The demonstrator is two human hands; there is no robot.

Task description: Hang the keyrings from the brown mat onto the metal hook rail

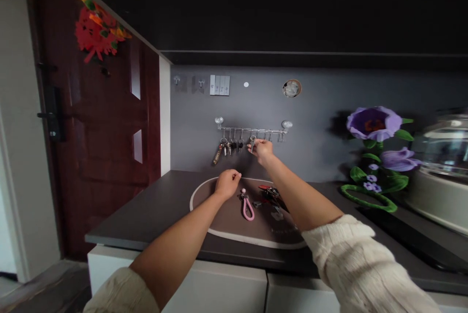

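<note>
My right hand [262, 151] is raised to the wall rack [252, 131], its fingers closed on a key [252, 144] whose ring is at one of the hooks. Whether the ring hangs freely there I cannot tell. To its left, several bunches of keys [229, 147] and a strap-like key fob [218, 154] hang from the rack. Lower down, my left hand [228, 184] is closed above the brown mat [226, 220], with nothing visible in its fingers. A pink loop keychain [248, 209] lies on the mat, close to a pile of keys [270, 195] partly hidden behind my right forearm.
The mat lies on a dark counter [146, 210] under a low overhead shelf [292, 20]. At the right are purple fabric flowers [375, 123], a glass-topped appliance [444, 157] and a long black object [409, 240]. A dark red door [106, 157] is on the left.
</note>
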